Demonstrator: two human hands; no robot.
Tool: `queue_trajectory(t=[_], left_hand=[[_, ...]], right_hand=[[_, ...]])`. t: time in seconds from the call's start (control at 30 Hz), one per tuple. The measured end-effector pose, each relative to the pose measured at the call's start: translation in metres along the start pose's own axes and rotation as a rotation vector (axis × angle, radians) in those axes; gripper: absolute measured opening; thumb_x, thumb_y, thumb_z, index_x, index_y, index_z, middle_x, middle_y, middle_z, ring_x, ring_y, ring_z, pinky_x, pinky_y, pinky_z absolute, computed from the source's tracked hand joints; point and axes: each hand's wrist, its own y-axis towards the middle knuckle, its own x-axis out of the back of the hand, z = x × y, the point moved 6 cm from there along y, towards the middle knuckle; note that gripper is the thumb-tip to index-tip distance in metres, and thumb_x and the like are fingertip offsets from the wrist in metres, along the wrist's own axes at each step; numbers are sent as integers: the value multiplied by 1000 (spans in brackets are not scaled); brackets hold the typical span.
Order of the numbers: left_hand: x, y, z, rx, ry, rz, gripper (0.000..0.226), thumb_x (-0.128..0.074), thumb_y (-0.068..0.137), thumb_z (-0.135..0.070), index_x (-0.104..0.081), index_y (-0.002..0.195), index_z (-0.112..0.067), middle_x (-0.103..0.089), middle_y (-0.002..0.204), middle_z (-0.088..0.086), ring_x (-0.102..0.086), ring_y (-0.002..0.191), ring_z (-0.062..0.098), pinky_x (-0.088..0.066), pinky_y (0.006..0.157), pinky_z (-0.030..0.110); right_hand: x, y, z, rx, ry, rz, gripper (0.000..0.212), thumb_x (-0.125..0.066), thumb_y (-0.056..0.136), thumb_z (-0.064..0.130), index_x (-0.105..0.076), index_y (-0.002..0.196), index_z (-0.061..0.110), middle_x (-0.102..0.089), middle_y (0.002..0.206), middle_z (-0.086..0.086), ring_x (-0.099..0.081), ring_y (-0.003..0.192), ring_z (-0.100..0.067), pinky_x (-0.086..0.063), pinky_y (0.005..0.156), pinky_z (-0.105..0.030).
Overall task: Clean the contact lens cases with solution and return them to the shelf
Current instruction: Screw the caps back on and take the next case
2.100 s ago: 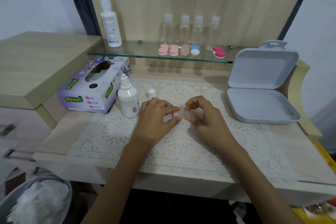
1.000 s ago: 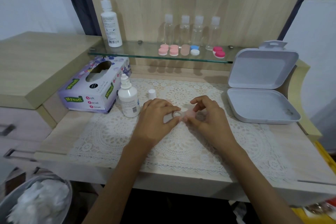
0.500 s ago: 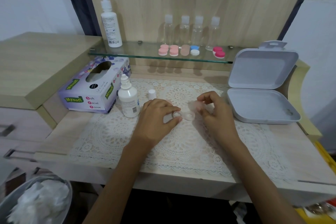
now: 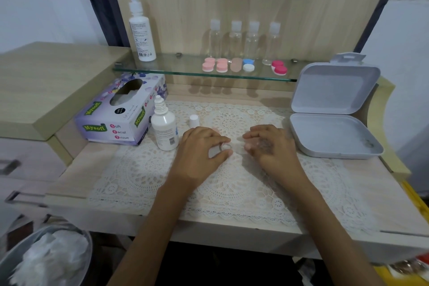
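A clear contact lens case (image 4: 226, 146) lies on the lace mat (image 4: 232, 183). My left hand (image 4: 202, 151) pinches its left end between thumb and forefinger. My right hand (image 4: 269, 146) hovers just right of the case, blurred, with fingers curled round the cap it lifted off; the cap itself is hidden. The small solution bottle (image 4: 164, 127) stands uncapped left of my left hand, its white cap (image 4: 193, 121) beside it. On the glass shelf (image 4: 176, 68) sit pink cases (image 4: 214, 65), a beige case (image 4: 236, 64), a blue-and-white case (image 4: 248, 65) and a red case (image 4: 279, 68).
A tall solution bottle (image 4: 141, 30) and several clear travel bottles (image 4: 243, 39) stand on the shelf. A tissue box (image 4: 120, 111) lies at the left, an open white plastic box (image 4: 332, 132) at the right. A bin with used tissues (image 4: 46, 258) sits below left.
My right hand twisted a cap off the right well of the clear case, lifted it and moved down and right. My left hand kept holding the case in place.
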Motion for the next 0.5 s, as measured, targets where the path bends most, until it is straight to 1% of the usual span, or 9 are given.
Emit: queue_trajectory(t=[0.03,0.13,0.17,0.23,0.3,0.33,0.4,0.43,0.5], left_hand=[[0,0,0,-2,10,4,44,-51,79,-56,-73,103,-26,-67,97,-11,-56,103,9,-38,97,39],[0,1,0,-6,52,4,41,-53,80,-53,-72,105,-26,-66,99,-10,-55,104,10,-38,97,38],[0,0,0,-3,57,1,39,-55,81,-50,-72,105,-25,-65,101,-10,-55,105,10,-38,97,37],[1,-1,-1,-1,53,-5,36,-58,82,-45,-70,109,-26,-62,108,-10,-53,108,10,-35,98,34],[0,-2,-2,-2,80,29,43,-53,85,-45,-63,121,-25,-58,123,-8,-47,120,11,-31,105,35],[-2,-3,-3,4,105,71,49,-48,87,-47,-56,130,-25,-52,134,-6,-40,129,12,-27,110,37],[-8,-4,-2,35,166,176,56,-38,95,-47,-35,145,-22,-32,152,-4,-18,143,10,-11,118,37],[-11,-5,0,50,202,226,57,-34,99,-46,-25,149,-21,-21,157,-4,-8,145,8,-5,119,36],[-16,-6,2,78,259,306,59,-27,101,-45,-13,152,-20,-7,160,-5,4,146,7,1,119,35]], right_hand=[[-1,-1,1,0,-12,19,17,-73,79,26,-70,93,33,-57,117,16,-44,117,-9,-24,104,-35],[-4,-2,2,37,-106,42,25,-77,74,33,-71,99,32,-54,123,17,-40,120,-6,-21,98,-29],[-4,-2,1,41,-116,45,26,-77,74,33,-71,99,32,-54,124,16,-40,120,-6,-21,97,-29],[-4,-1,1,43,-107,47,26,-77,74,35,-72,99,30,-55,124,15,-40,119,-7,-24,101,-34],[-3,-1,0,44,-102,42,26,-77,75,36,-72,99,28,-55,123,13,-41,120,-9,-26,103,-39],[-3,-1,0,43,-100,40,26,-77,75,36,-72,99,27,-56,122,13,-42,119,-10,-28,104,-41],[-3,-1,0,43,-86,26,26,-77,74,35,-73,97,25,-57,120,12,-43,118,-11,-32,104,-46],[-3,-1,-1,35,-69,20,25,-78,74,34,-73,96,25,-57,118,12,-44,118,-11,-33,103,-47],[-2,-2,-3,21,-23,9,23,-78,73,35,-72,94,26,-57,115,13,-46,117,-10,-36,102,-48]])
